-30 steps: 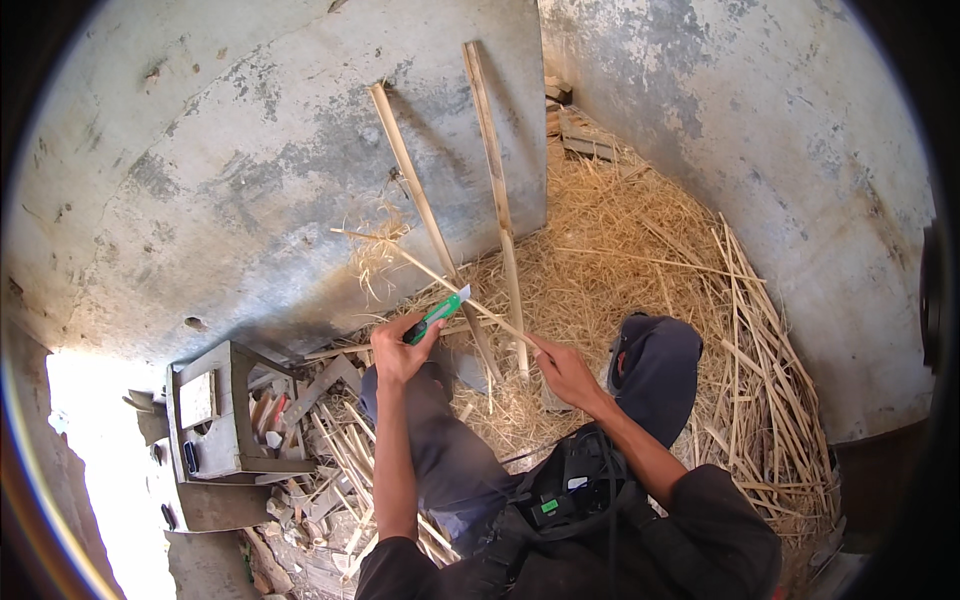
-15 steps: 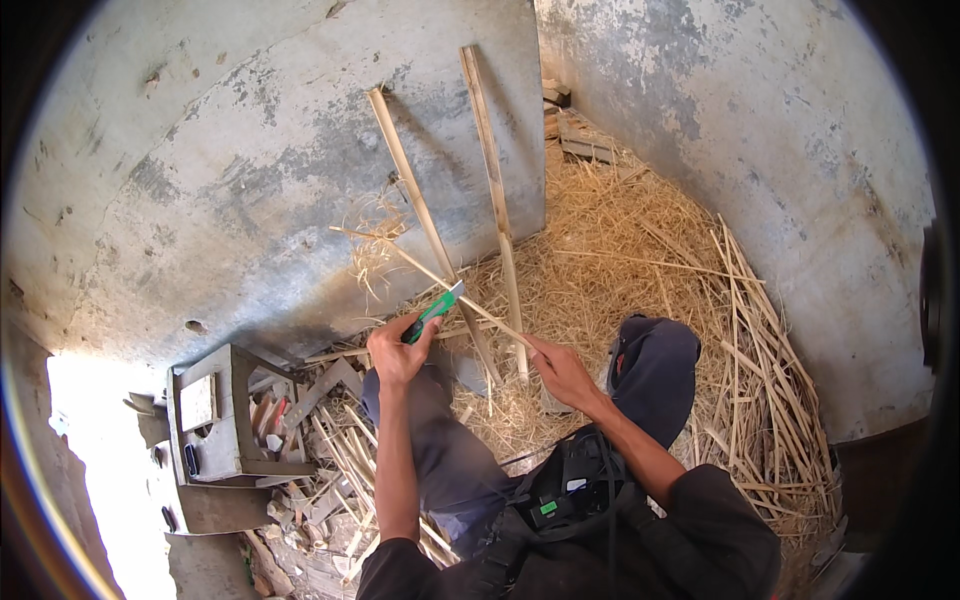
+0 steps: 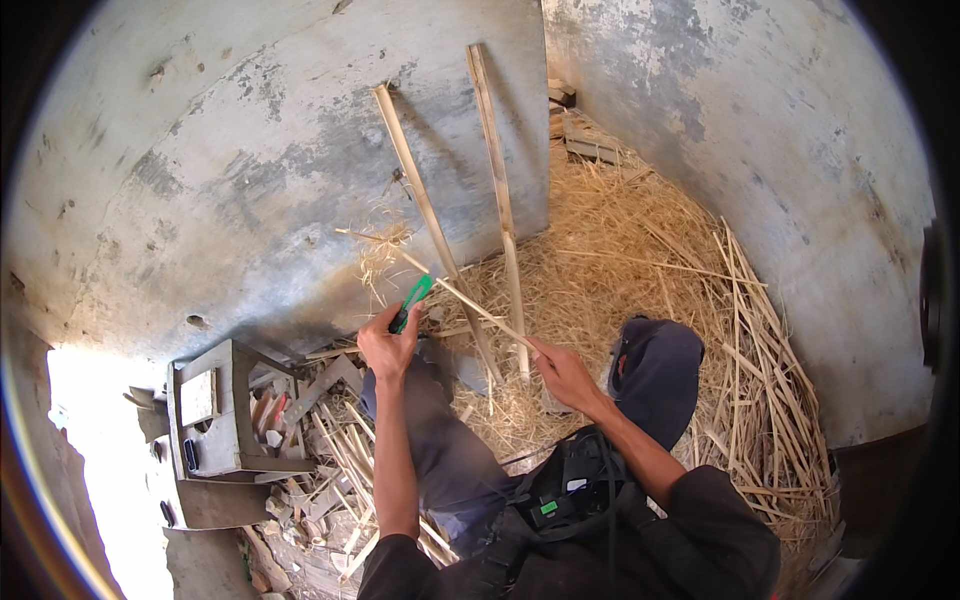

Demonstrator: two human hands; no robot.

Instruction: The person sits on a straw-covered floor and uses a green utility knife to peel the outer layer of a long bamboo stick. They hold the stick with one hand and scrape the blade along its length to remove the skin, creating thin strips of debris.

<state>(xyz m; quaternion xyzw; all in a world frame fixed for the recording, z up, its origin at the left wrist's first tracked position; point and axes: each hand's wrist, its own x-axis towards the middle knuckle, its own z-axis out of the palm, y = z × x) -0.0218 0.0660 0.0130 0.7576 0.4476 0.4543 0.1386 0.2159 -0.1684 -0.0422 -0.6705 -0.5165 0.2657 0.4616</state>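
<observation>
My left hand (image 3: 388, 343) is closed around a green and black utility knife (image 3: 418, 291), which lies across a thin bamboo strip (image 3: 472, 304). The near end of the strip is pinched in my right hand (image 3: 567, 376), and it slants up to the far left. Curled shavings (image 3: 380, 260) hang around its far end. Behind the strip, two long bamboo slats, a left one (image 3: 412, 170) and a right one (image 3: 491, 140), lean on the wall. The knife's blade cannot be made out against the strip.
Straw-like shavings (image 3: 630, 240) cover the floor ahead. A heap of bamboo strips (image 3: 765, 400) lies on the right along the wall. At the left, a wooden stool-like frame (image 3: 245, 410) lies near scattered offcuts (image 3: 335, 500). My bent knee (image 3: 660, 370) rises beside my right hand.
My left hand and the knife have shifted left along the strip, away from my right hand. The right hand has hardly moved and keeps its grip.
</observation>
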